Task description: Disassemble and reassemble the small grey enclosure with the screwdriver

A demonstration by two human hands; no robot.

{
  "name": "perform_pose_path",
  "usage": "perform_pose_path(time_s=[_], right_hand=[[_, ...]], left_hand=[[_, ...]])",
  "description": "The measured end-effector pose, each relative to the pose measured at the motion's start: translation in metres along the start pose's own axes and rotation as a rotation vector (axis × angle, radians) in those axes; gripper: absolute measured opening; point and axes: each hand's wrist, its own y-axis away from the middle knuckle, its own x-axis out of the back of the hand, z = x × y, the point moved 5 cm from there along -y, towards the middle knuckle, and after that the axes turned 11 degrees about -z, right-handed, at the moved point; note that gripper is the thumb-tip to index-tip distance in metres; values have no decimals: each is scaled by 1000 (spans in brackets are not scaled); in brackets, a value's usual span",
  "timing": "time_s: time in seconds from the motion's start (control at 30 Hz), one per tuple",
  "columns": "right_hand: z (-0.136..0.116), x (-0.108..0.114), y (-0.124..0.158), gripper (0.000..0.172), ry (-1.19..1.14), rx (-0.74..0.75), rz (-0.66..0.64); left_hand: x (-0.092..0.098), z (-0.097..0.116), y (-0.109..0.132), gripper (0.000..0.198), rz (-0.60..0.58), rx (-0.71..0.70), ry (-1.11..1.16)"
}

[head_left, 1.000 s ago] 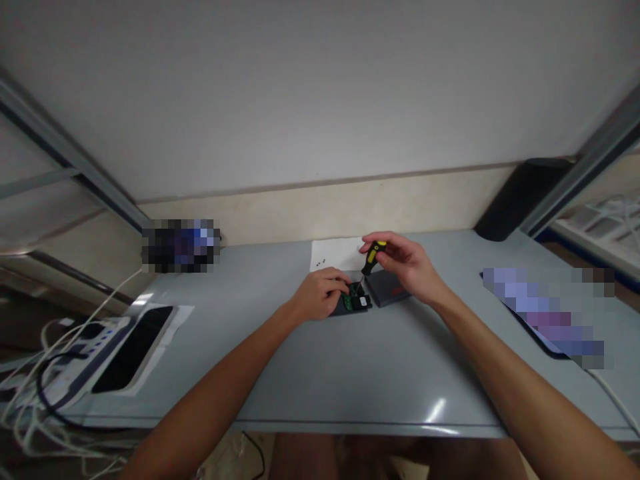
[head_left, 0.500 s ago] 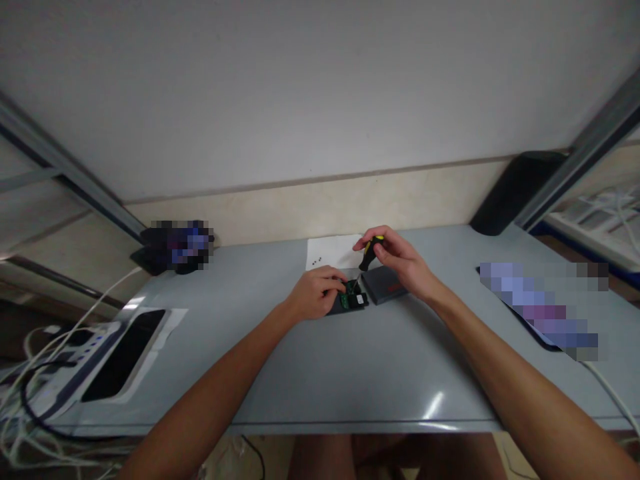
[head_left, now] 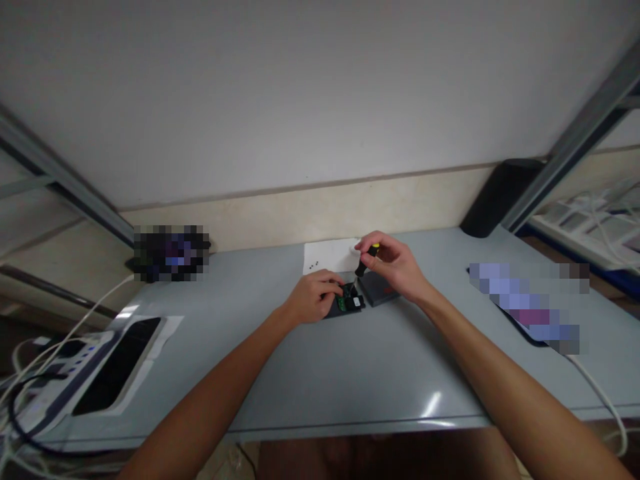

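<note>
My right hand is closed round the black and yellow handle of a screwdriver. Its thin shaft slants down to a green circuit board in a dark, opened device case. Whether the tip touches a screw is too small to tell. With curled fingers, my left hand steadies the case from its left side and covers part of the board. Just right of the case lies a dark grey cover with a reddish mark, partly under my right hand.
Several tiny dark screws lie on a white sheet of paper behind my hands. A phone and a power strip with cables are at left. A blurred-out screen lies at right; a black cylinder stands against the wall.
The screwdriver has dipped slightly toward the board, and my right hand has turned a little on its handle. My left hand keeps its place on the case. The whole view has shifted slightly.
</note>
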Motion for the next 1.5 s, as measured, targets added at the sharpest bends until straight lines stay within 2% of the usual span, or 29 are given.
perform_pose_path(time_s=[0.27, 0.43, 0.6, 0.73, 0.87, 1.0, 1.1, 1.27, 1.4, 1.5], right_hand=[[12, -1, -1, 40, -142, -13, -7], [14, -1, 0, 38, -57, -35, 80], [11, -4, -2, 41, -70, 12, 34], [13, -1, -1, 35, -77, 14, 39], [13, 1, 0, 29, 49, 6, 67], [4, -8, 0, 35, 68, 51, -4], [-1, -11, 2, 28, 55, 60, -29], [0, -4, 2, 17, 127, 57, 52], [5, -10, -1, 31, -64, 53, -34], [7, -16, -1, 33, -224, 13, -74]], left_hand=[[2, 3, -2, 35, -6, 8, -6], [1, 2, -2, 36, -5, 21, 6], [1, 2, -2, 36, -10, 10, 20], [0, 1, -1, 37, -4, -4, 33], [0, 0, -1, 36, -18, -2, 36], [0, 0, -2, 36, -29, 11, 37], [1, 1, -2, 35, -31, 4, 30], [1, 1, -2, 34, -31, -1, 18], [2, 3, -1, 35, -32, -7, 23], [3, 5, -1, 36, -37, -4, 26]])
